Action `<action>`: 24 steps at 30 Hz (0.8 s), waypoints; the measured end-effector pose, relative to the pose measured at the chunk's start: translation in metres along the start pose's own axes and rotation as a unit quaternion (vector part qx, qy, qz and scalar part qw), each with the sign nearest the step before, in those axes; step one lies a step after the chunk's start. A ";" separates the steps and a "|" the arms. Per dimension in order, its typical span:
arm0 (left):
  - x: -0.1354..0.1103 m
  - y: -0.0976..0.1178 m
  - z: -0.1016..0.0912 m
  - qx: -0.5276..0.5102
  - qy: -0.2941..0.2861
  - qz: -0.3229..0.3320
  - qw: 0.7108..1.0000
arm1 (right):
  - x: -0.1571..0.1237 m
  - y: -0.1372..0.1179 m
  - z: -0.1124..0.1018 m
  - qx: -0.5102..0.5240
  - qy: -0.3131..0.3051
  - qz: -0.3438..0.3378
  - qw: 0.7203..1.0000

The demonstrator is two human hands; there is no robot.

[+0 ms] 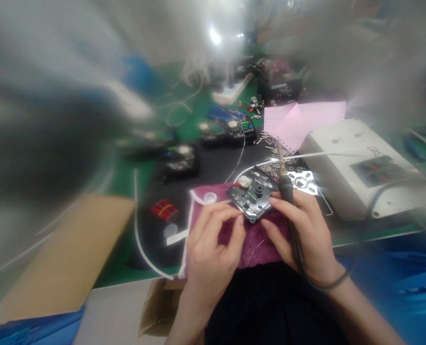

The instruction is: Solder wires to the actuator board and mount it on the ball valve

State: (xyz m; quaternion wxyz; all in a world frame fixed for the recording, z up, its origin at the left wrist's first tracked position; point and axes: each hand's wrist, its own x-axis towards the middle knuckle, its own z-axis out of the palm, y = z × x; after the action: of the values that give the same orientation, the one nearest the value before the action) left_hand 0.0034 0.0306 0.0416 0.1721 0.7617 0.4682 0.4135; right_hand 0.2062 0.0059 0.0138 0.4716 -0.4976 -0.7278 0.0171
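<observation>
A dark circuit board (243,197) with a round black part and a whitish part lies on a purple cloth (253,247) in front of me. My left hand (216,235) is at its lower left edge, thumb and index finger pinched together. Whatever sits between those fingertips is too small to make out. In my right hand (302,230) rests a soldering iron (287,189), its tip pointing away from me and up. The index finger of that hand touches the board's right edge, while the thumb is below it, apart from the board.
Right of the board are a metal plate (302,182), loose small hardware (270,168) and a grey-white box (352,167). Pink paper (288,122) lies behind. Several similar modules (241,128) stand farther back. Left are a red bundle (165,211) and cardboard (72,249). The iron's cable crosses my right wrist.
</observation>
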 end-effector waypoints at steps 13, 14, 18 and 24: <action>-0.002 0.002 0.001 -0.020 -0.004 -0.011 1.000 | -0.001 0.001 -0.001 0.001 -0.001 0.001 1.000; -0.002 0.003 0.001 -0.017 -0.002 -0.012 1.000 | -0.001 0.001 0.000 0.000 -0.001 0.001 1.000; -0.004 0.008 -0.002 -0.016 0.011 -0.029 0.999 | -0.001 0.002 0.001 0.008 0.015 0.000 1.000; -0.028 0.015 -0.001 0.022 -0.089 0.001 0.996 | -0.023 -0.005 -0.024 0.096 0.126 0.093 0.983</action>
State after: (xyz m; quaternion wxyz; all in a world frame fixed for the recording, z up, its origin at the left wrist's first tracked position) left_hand 0.0049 -0.0008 0.0385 0.1960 0.7997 0.4588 0.3341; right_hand 0.2211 -0.0242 0.0140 0.6015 -0.5135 -0.6081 0.0681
